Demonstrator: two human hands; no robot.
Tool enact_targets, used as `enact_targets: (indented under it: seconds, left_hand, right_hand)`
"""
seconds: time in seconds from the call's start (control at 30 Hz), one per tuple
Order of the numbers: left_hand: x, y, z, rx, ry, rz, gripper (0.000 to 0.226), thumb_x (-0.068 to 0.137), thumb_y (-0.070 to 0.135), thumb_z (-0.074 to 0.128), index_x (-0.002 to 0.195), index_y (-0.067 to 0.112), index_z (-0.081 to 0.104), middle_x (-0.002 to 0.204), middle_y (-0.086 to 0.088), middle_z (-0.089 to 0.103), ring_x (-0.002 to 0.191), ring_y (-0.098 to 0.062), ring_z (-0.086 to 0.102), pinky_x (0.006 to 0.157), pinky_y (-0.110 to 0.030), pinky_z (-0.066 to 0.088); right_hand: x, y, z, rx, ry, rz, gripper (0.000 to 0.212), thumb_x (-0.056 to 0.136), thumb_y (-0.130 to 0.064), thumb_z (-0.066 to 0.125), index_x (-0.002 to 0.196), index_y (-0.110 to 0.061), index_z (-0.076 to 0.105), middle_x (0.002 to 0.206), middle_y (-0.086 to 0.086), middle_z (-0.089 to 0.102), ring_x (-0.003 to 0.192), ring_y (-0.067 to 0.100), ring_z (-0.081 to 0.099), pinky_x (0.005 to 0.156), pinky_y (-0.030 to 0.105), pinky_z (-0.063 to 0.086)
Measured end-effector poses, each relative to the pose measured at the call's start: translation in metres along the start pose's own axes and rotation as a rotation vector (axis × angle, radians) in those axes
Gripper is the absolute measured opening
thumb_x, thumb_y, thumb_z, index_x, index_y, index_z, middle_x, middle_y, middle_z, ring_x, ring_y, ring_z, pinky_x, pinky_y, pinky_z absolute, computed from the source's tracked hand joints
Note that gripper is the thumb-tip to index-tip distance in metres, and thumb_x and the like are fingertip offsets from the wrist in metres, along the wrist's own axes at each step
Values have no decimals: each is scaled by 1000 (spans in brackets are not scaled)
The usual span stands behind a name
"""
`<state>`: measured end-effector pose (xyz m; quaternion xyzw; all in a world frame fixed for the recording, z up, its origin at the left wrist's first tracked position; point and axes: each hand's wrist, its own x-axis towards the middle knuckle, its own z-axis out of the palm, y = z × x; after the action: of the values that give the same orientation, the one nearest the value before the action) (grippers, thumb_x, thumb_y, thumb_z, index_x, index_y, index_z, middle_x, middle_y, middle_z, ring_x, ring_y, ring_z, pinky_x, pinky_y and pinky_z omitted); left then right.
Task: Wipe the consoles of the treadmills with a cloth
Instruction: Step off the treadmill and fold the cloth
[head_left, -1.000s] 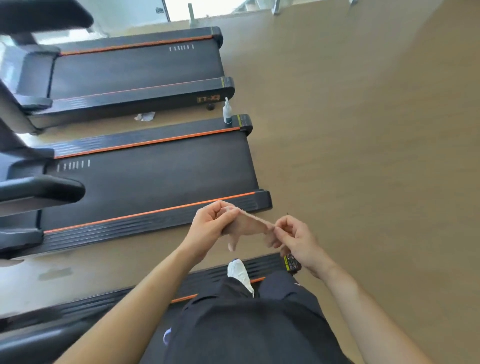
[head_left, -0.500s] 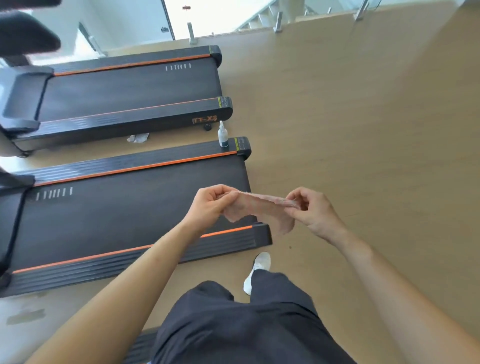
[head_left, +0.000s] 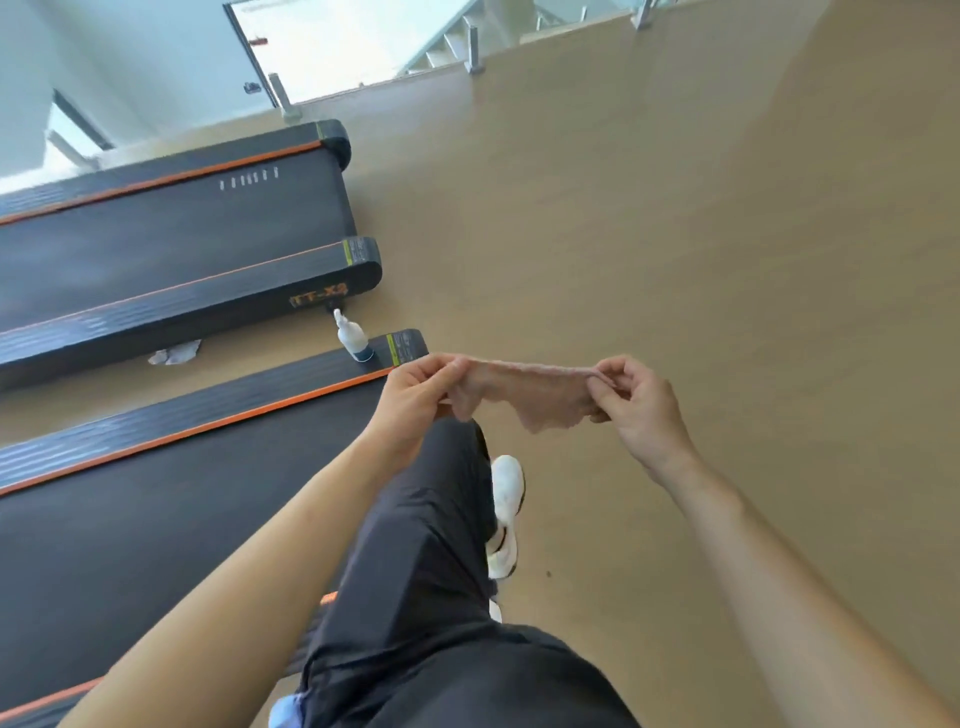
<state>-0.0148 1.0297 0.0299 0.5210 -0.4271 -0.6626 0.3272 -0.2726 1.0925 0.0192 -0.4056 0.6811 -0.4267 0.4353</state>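
Both hands are up in front of the person, w/ a small pink cloth (head_left: 524, 392) pulled out flat between them. The left hand (head_left: 415, 400) pinches one end of the cloth w/ thumb & fingers, and the right hand (head_left: 636, 402) pinches the other end the same way. The cloth sags a bit in the middle and hangs over the tan floor (head_left: 675, 234), just past the back end of the near treadmill (head_left: 156, 519). A 2nd treadmill (head_left: 171, 249) sits farther off on the left. A little white bottle (head_left: 353, 338) stands on the near treadmill's back corner. A crumpled white rag (head_left: 174, 354) lies on the floor between the 2 treadmills. A white shoe (head_left: 506, 514) steps on the floor under the hands. No consoles are in view.
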Motion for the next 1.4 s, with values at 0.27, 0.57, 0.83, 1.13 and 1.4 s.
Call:
enact_targets:
  seconds: [0.27, 0.57, 0.83, 1.13, 1.4]
  left_hand:
    - [197, -4, 73, 45, -65, -44, 18, 102, 22, 61, 101, 11, 75, 84, -2, 75, 76, -13, 71, 66, -25, 57]
    - [367, 34, 109, 68, 27, -142, 9, 99, 16, 67, 97, 16, 76, 82, 1, 75, 74, -13, 68, 72, -39, 57]
    - [451, 74, 67, 203, 234, -114, 8, 97, 20, 70, 95, 20, 77, 71, 11, 73, 58, 4, 59, 58, -17, 49]
    - [504, 75, -6, -11, 914, -312, 9, 91, 32, 77, 83, 33, 80, 71, 7, 68, 69, -9, 56, 70, -29, 46]
    - [489, 83, -105, -241, 1415, -424, 10, 86, 39, 77, 93, 35, 83, 83, 7, 78, 78, -10, 67, 82, -41, 61]
  right_hand:
    - [168, 29, -65, -89, 15, 68, 12, 98, -5, 64, 88, -12, 66, 82, 7, 72, 76, 18, 73, 71, 28, 56]
    - [363, -6, -100, -186, -31, 163, 7, 98, -11, 65, 92, -8, 67, 81, 9, 74, 77, 19, 74, 73, 33, 60]
    - [537, -61, -51, -294, -217, 97, 12, 96, -21, 70, 85, -23, 70, 80, 1, 69, 66, 12, 66, 64, 30, 52]
    - [713, -99, 125, -421, -837, 97, 11, 97, -13, 66, 91, -15, 74, 70, 6, 70, 53, 15, 59, 49, 22, 46]
    - [728, -139, 345, -467, -1226, 27, 13, 95, -2, 62, 96, -11, 71, 90, 14, 70, 68, 18, 67, 61, 19, 52]
